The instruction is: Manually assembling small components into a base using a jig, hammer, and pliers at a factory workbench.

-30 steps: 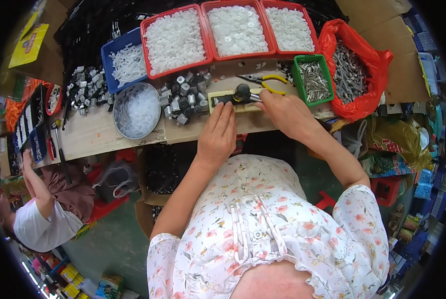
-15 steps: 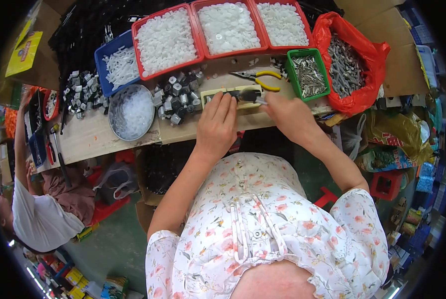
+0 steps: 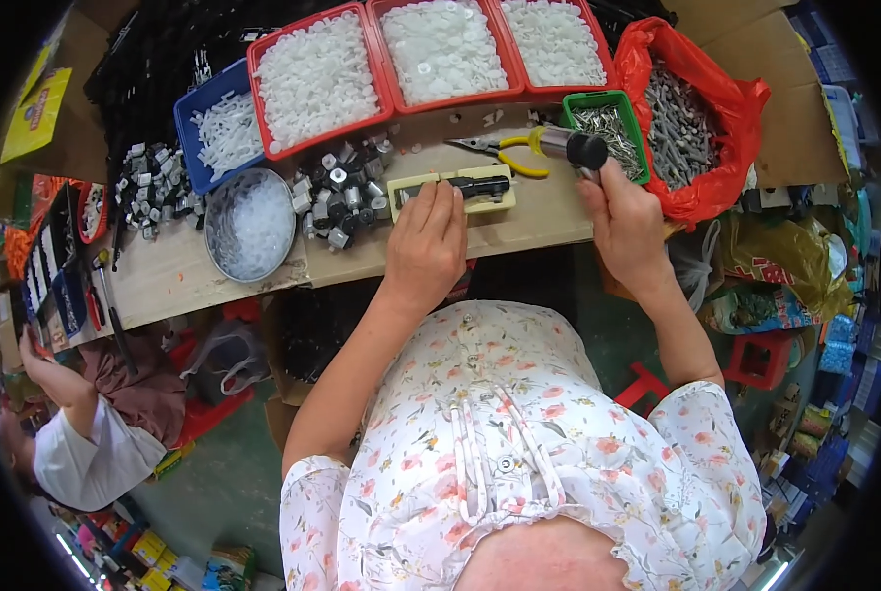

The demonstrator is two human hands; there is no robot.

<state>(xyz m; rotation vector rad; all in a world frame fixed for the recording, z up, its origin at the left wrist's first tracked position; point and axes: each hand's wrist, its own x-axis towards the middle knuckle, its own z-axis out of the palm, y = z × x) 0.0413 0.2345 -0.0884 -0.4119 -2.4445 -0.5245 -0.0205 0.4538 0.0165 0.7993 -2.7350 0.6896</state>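
Note:
My left hand [image 3: 425,241] presses its fingers together over a long black part [image 3: 482,186], which lies in a cream block-shaped holder [image 3: 500,206] on the table. The fingertips hide part of the piece. Raised to the right of the holder, my right hand [image 3: 626,225] is wrapped round the handle of a hammer. That hammer [image 3: 564,146] has a black end and a yellowish see-through end, and its head is clear of the black part.
Pliers [image 3: 509,153] with yellow handles lie behind the holder. A green basket [image 3: 643,163] of metal pins and a red bag [image 3: 734,182] of grey parts stand right. Red trays [image 3: 389,59], a blue tray [image 3: 189,148], a metal bowl [image 3: 226,266] and metal caps [image 3: 347,192] surround them. Another person [image 3: 96,448] sits left.
My right hand has lifted the hammer off the black part, up and to the right. My left hand stays on the part. The other person's arm has come down from the table's far side.

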